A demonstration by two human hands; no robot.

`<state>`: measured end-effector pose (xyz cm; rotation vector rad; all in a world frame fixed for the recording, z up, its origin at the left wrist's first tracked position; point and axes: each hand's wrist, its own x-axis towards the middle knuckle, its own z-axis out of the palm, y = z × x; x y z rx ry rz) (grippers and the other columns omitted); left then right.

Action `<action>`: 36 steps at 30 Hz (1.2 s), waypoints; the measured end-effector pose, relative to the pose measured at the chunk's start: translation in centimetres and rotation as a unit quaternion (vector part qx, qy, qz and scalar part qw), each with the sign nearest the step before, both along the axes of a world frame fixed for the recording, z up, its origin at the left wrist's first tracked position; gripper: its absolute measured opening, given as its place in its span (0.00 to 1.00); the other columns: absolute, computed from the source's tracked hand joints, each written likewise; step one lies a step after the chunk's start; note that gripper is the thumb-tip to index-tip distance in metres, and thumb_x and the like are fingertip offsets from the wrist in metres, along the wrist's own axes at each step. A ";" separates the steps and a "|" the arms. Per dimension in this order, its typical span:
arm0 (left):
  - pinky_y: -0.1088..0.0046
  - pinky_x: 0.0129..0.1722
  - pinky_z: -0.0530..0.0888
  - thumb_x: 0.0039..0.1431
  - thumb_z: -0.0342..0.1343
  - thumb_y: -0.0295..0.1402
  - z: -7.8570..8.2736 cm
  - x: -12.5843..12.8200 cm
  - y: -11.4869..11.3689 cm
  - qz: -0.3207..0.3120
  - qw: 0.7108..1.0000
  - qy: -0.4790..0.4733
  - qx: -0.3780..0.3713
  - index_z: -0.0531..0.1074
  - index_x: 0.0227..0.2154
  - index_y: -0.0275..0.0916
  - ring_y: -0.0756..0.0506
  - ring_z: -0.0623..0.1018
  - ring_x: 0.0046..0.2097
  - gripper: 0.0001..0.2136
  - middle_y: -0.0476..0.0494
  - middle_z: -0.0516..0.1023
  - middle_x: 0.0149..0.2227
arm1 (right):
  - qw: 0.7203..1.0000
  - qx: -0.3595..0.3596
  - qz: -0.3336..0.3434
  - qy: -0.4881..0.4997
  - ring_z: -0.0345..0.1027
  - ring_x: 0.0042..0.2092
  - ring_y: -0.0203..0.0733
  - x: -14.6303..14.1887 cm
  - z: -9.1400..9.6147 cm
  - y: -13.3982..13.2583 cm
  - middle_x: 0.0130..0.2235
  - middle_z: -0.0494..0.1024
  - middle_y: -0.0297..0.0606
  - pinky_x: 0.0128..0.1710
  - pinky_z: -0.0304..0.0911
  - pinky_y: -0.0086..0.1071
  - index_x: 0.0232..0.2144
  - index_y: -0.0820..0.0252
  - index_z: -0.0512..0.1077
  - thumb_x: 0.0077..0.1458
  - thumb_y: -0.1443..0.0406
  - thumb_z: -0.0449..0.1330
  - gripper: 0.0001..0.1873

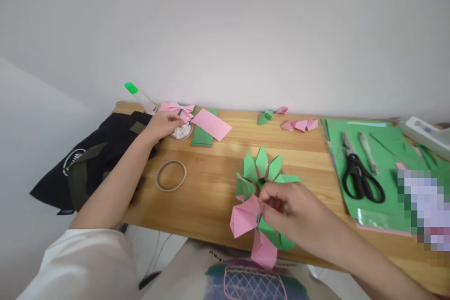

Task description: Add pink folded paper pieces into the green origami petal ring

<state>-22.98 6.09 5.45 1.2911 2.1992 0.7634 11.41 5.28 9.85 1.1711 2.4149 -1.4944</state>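
Landmark: paper flower (262, 197), green and pink, near front edge of table (211, 187).

Right hand (286, 211) on flower, fingers curled together, tips pinching a fold at its centre. Pink petals jutting left and below the hand; green petals fanned behind it.

Left hand (163, 124) far back-left of flower, fingers closed on pink folded pieces (177, 110), just beside small dish (182, 130). Pink sheet (211, 124) over green sheets (203, 136) right of the dish.

Rubber band (171, 176) left of flower, lying flat, untouched. Black bag (91, 159) beyond it at table's left end. Scissors (360, 173) right of flower on green mat (369, 159). Loose pink pieces (300, 125) behind flower, well apart.
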 end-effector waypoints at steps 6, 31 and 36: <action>0.61 0.56 0.71 0.52 0.62 0.36 3.6 10.0 -3.4 -0.421 0.903 -0.031 0.074 0.68 0.55 0.44 0.42 0.72 0.58 0.26 0.43 0.72 0.57 | 0.999 0.009 0.037 0.013 0.57 0.24 0.31 1.5 1.3 0.5 0.20 0.66 0.28 0.22 0.51 0.26 0.20 0.58 0.64 0.51 0.66 0.52 0.09; 0.68 0.36 0.67 0.63 0.52 0.25 -3.5 22.6 -11.2 -0.382 0.785 0.312 0.375 0.73 0.28 0.36 0.47 0.75 0.36 0.09 0.46 0.79 0.29 | 0.841 0.537 -0.052 -0.018 0.67 0.53 0.61 9.0 -2.7 -9.0 0.49 0.75 0.51 0.50 0.62 0.52 0.48 0.60 0.69 0.56 0.45 0.57 0.28; 0.68 0.35 0.67 0.62 0.53 0.24 -4.7 24.0 -12.3 -0.410 0.763 0.319 0.384 0.73 0.27 0.35 0.47 0.73 0.34 0.09 0.45 0.78 0.27 | 0.817 0.564 -0.119 -0.018 0.68 0.52 0.54 8.5 -7.0 -11.3 0.45 0.78 0.45 0.50 0.63 0.47 0.42 0.59 0.71 0.56 0.67 0.62 0.11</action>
